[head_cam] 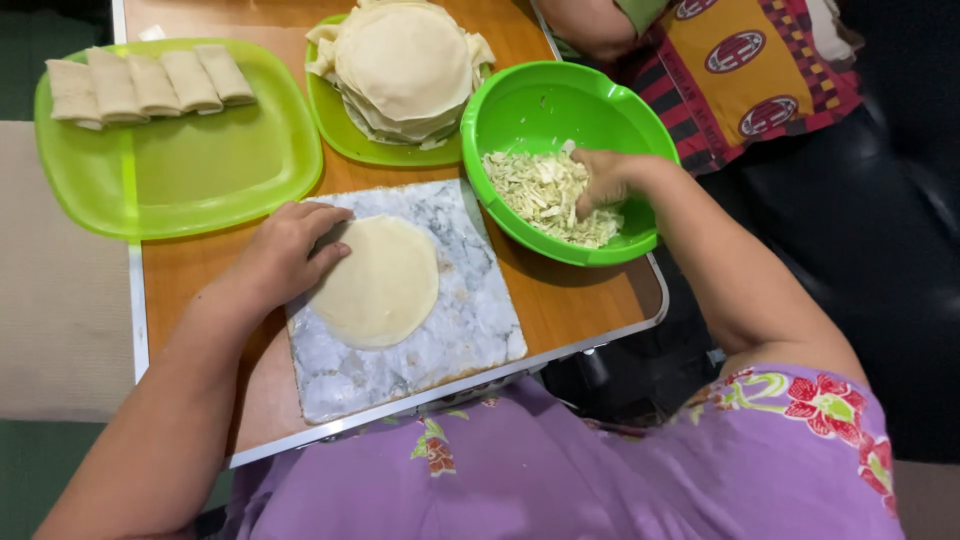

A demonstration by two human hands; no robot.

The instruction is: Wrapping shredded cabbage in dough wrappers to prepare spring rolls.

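A round pale wrapper (382, 282) lies flat on a grey marble slab (440, 340) on the wooden table. My left hand (285, 250) rests on the wrapper's left edge, fingers spread and pressing it down. My right hand (603, 178) reaches into a green bowl (520, 100), its fingers closed in the shredded pale filling (540, 195). A stack of round wrappers (403, 62) sits on a green plate (340, 135) behind the slab.
A large green tray (190, 170) at the back left carries several rolled wrappers (150, 82) in a row. Another person in a patterned red and orange garment (745, 65) sits at the far right. The table's metal edge (450, 385) runs close to my body.
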